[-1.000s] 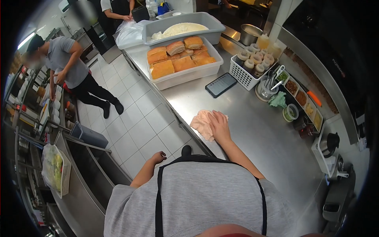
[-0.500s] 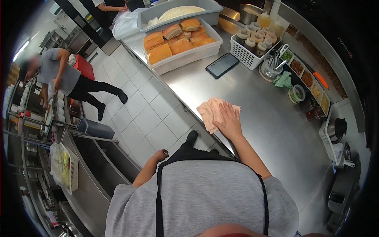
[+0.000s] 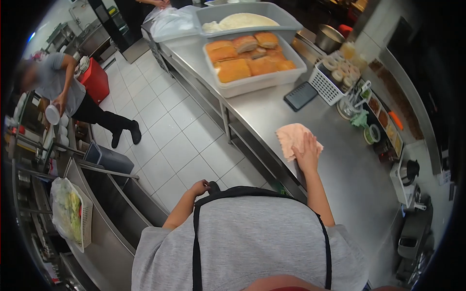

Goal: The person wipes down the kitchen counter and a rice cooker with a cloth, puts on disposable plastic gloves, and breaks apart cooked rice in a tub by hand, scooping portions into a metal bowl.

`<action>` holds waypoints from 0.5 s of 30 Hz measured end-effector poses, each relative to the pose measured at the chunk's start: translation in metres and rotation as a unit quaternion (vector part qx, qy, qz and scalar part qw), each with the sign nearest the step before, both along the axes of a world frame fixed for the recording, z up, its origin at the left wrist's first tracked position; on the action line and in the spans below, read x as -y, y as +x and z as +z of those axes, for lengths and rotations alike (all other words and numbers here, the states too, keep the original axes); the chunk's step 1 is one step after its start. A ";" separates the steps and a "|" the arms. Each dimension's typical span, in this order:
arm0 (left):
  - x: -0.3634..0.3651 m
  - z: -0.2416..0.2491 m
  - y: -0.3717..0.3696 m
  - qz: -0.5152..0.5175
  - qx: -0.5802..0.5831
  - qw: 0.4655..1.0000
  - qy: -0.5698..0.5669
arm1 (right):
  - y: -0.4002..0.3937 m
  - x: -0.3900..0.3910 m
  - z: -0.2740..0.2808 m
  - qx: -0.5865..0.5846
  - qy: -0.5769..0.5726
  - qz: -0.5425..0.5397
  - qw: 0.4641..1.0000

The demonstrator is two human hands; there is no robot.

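Note:
My right hand [image 3: 307, 154] lies flat with fingers spread on a peach-coloured cloth [image 3: 290, 137]. The cloth rests on the steel counter [image 3: 335, 194], close to its floor-side edge. At my other side, my left hand [image 3: 199, 187] hangs over the floor away from the counter, its fingers curled in and nothing visible in them. Beyond the cloth, a dark phone [image 3: 300, 96] lies on the counter. Past it stands a white tub [image 3: 262, 80] of golden-brown bread slabs [image 3: 233, 70].
A grey tub [image 3: 286, 29] holding something pale stands behind the bread. Along the wall are a white basket [image 3: 331, 89] of bottles and a row of topping containers [image 3: 383, 119]. A person [image 3: 73, 87] stands left, holding a white bowl [image 3: 52, 114]. Sinks [image 3: 104, 194] are lower left.
My view has shifted, so the counter's things appear farther right. My right hand stays flat on the cloth. The person at left now holds up a white bowl.

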State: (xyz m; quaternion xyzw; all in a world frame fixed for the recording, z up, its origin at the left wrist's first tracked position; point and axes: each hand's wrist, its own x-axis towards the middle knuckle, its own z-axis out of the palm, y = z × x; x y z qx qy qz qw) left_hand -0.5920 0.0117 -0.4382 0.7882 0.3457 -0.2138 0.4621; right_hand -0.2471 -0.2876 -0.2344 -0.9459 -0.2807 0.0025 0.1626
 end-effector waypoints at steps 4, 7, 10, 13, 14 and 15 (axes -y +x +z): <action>-0.060 0.002 -0.047 0.048 0.013 0.998 0.023 | 0.016 -0.046 -0.004 0.018 -0.058 -0.103 0.993; -0.101 0.004 -0.097 0.137 -0.018 0.990 -0.007 | 0.019 -0.075 -0.007 0.016 -0.087 -0.156 0.984; -0.131 -0.029 -0.167 0.142 -0.087 0.986 -0.019 | 0.017 -0.084 -0.012 0.014 -0.107 -0.208 0.972; -0.168 -0.052 -0.202 0.161 -0.197 0.966 -0.048 | 0.008 -0.091 -0.016 0.023 -0.097 -0.241 0.966; -0.181 -0.054 -0.207 0.159 -0.197 0.966 -0.048 | 0.006 -0.092 -0.015 0.023 -0.097 -0.243 0.965; -0.189 -0.027 -0.204 0.193 -0.157 0.967 -0.050 | 0.005 -0.091 -0.016 0.013 -0.096 -0.252 0.963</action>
